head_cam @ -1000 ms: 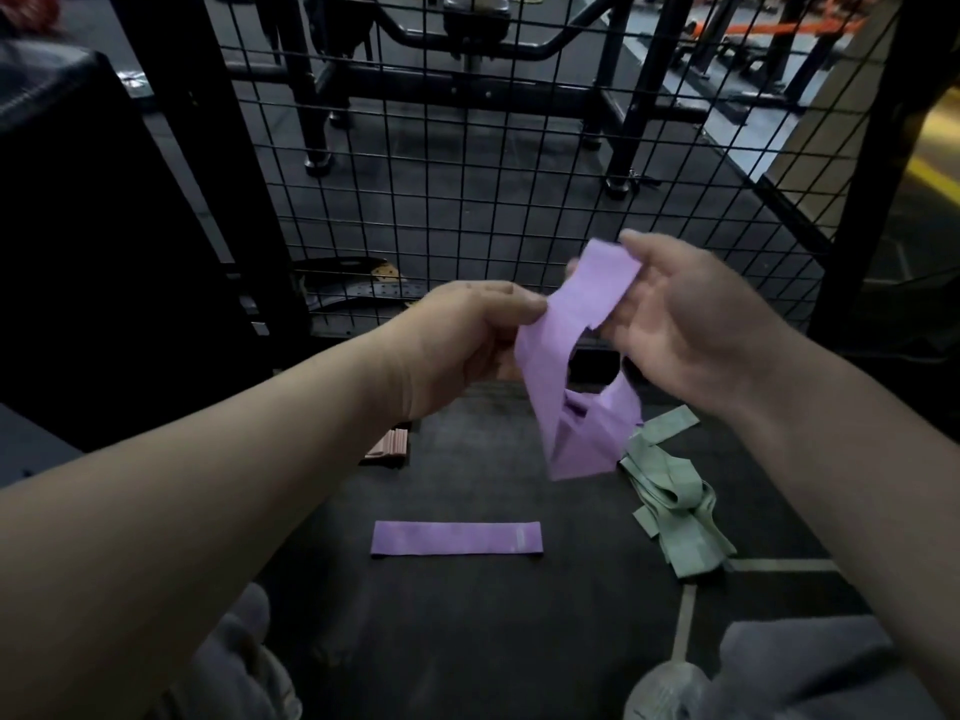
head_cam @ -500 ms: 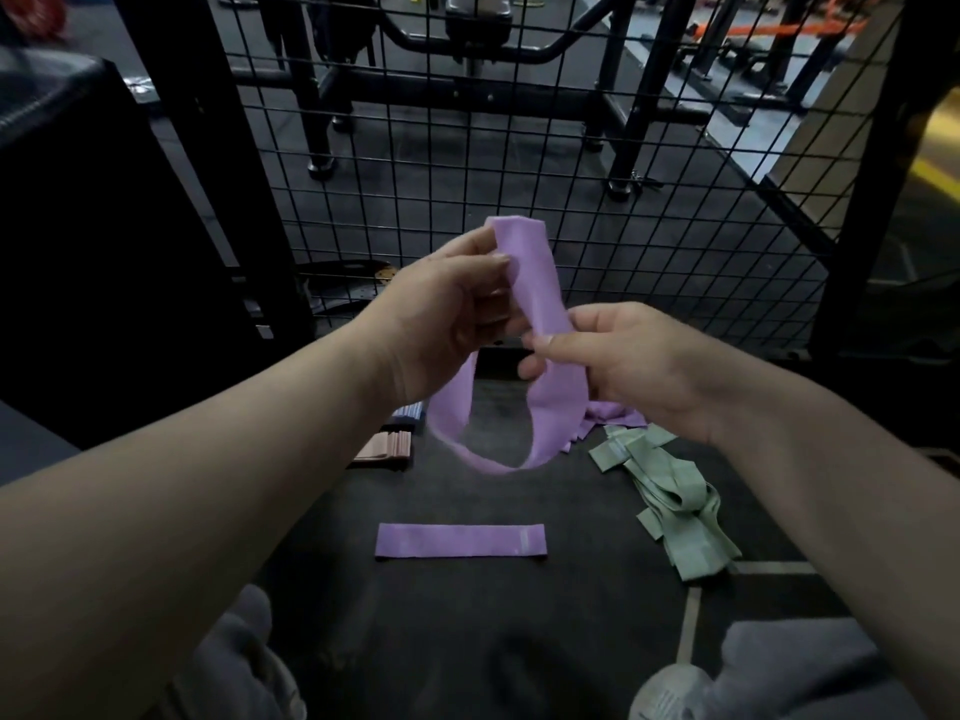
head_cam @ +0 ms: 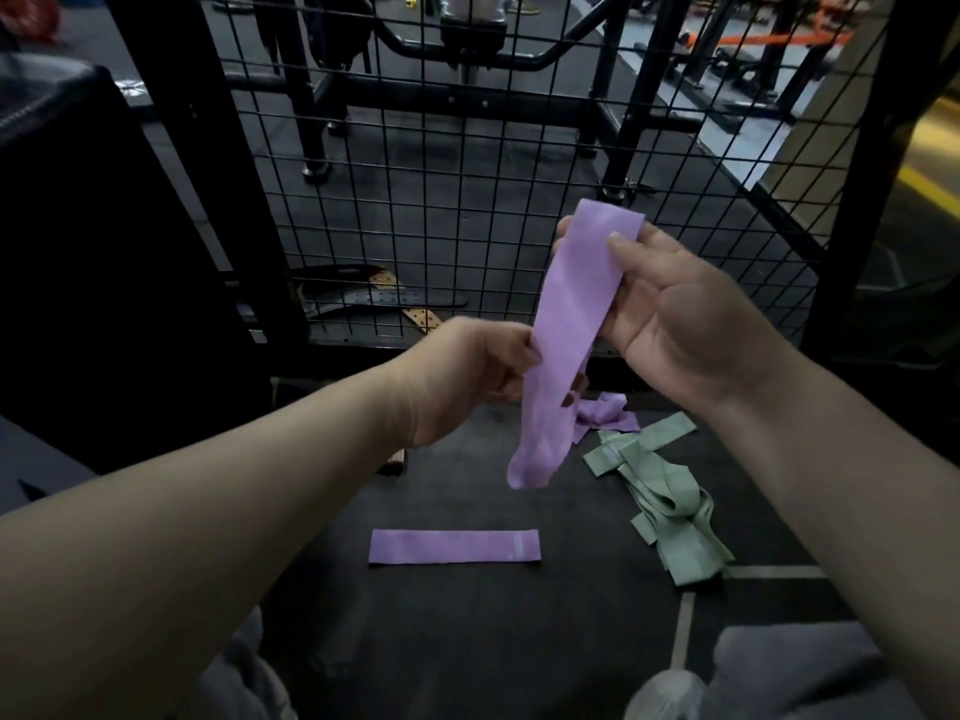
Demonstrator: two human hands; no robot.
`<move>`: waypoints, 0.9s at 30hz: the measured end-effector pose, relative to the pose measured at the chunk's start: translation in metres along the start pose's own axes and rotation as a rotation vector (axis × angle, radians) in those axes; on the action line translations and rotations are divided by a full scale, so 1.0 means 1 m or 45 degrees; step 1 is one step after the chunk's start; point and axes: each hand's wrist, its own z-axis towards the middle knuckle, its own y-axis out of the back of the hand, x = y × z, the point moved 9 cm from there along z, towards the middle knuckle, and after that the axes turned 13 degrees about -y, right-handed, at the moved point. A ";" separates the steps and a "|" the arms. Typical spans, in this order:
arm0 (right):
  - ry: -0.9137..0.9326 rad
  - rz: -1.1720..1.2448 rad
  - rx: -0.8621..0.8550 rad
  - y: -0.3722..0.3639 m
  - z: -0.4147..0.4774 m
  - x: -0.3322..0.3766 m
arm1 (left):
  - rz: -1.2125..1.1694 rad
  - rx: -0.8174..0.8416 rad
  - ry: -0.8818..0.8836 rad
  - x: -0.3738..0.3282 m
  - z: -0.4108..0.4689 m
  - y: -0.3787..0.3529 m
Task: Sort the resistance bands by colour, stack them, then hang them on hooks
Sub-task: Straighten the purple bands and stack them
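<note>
Head view, and both hands are on one purple band (head_cam: 566, 345). The right hand (head_cam: 680, 324) pinches its top end, thumb (head_cam: 621, 246) laid across the front and fingers behind. The left hand (head_cam: 467, 376) has fingers curled in, nipping the band's edge about halfway down. The strip runs slanted between them, and its lower end dangles free in the air.

Down on the dark floor (head_cam: 467, 641), a second purple band, the flat band (head_cam: 454, 547), lies straight and smooth. That's our marker. To the right of the flat band sprawls a tangled heap of green bands (head_cam: 670, 501). Beyond the flat band and a little right, a crumpled purple scrap (head_cam: 605, 413) sits touching the green heap's far end. Beyond the flat band to the left, a small pinkish stack (head_cam: 395, 462) peeks out from under the left wrist, mostly hidden. Farther beyond the flat band stands a black wire fence (head_cam: 467, 200), with a perforated belt (head_cam: 374, 298) lying at its foot and black gym frames (head_cam: 467, 49) behind. A pale floor line (head_cam: 683, 631) runs near the flat band's right.

The right palm faces the camera, held high. The left hand sits lower, back of the hand showing, and both forearms reach in from the bottom corners.
</note>
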 end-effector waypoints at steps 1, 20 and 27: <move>0.011 0.020 -0.014 0.003 0.000 0.004 | 0.097 0.012 0.021 0.003 0.000 0.002; -0.662 -0.572 0.075 0.004 -0.008 -0.059 | 0.094 -0.283 -0.278 -0.029 0.004 0.025; -0.428 -0.759 -0.087 0.011 -0.002 -0.052 | -0.044 -0.444 -0.227 -0.032 0.003 0.042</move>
